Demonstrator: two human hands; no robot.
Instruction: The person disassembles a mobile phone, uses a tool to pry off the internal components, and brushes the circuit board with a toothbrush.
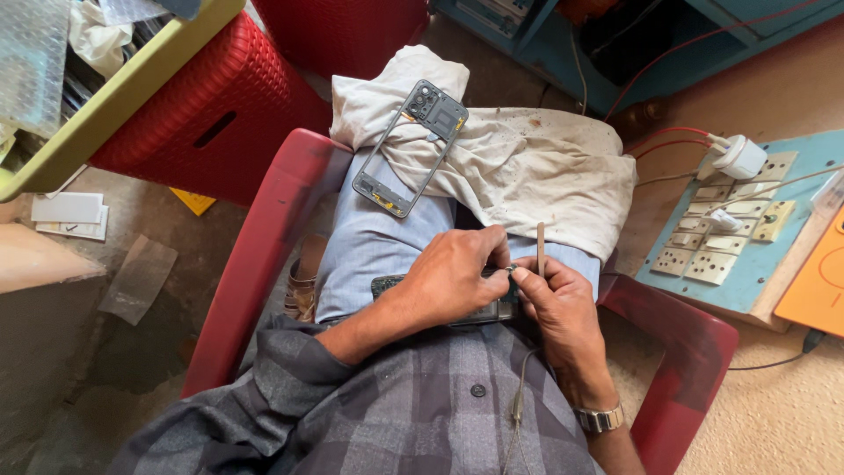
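Observation:
My left hand [453,273] grips a dark opened phone body [492,310] that rests on my lap, its fingers curled over the top edge. My right hand [558,303] pinches a thin tan stick tool [541,248] held upright, with the fingertips touching the same spot on the phone. A grey phone middle frame [410,148], hollow with a camera cutout at its far end, lies further out on my thigh, partly on a stained white cloth [527,167]. A metal watch [600,419] sits on my right wrist.
I sit in a red plastic chair [281,229]. A red plastic stool [202,114] stands to the left, a blue board of wall sockets [734,242] with a white plug and red wires to the right. An orange mat [818,281] lies at the right edge.

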